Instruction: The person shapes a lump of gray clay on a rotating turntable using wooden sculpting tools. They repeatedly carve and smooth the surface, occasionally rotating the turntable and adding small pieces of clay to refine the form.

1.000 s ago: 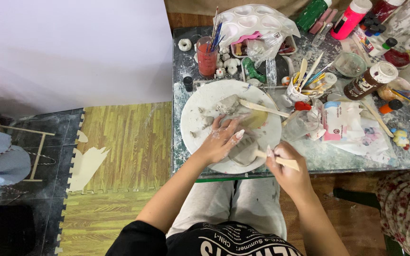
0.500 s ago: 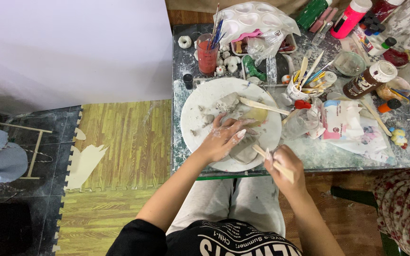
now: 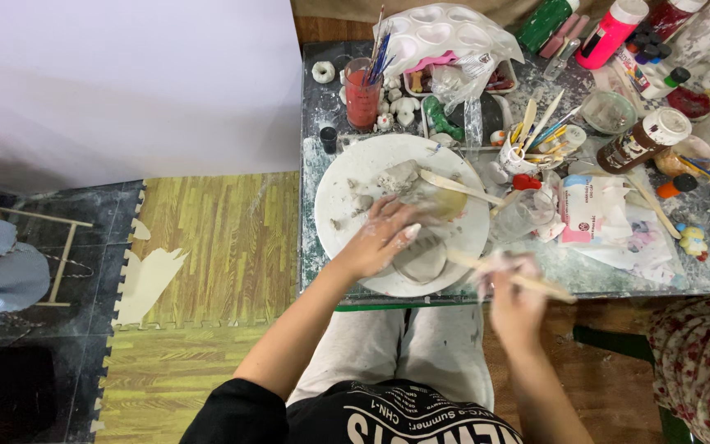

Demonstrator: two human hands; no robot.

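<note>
My left hand (image 3: 380, 240), dusted pale with clay, rests on the round white turntable board (image 3: 355, 177), smeared grey, beside a flat grey clay slab (image 3: 422, 260). My right hand (image 3: 513, 298) grips a pale tan wooden modelling stick (image 3: 509, 276). My black shirt (image 3: 371, 415) carries white lettering. A clear jar of red water (image 3: 362, 94) stands on the grey, white-spattered tabletop (image 3: 319, 123). There is a brown bottle with a white cap (image 3: 643, 140), and a pink paint bottle (image 3: 610, 33). The foam floor mat (image 3: 207, 238) has a yellow-green woodgrain pattern.
</note>
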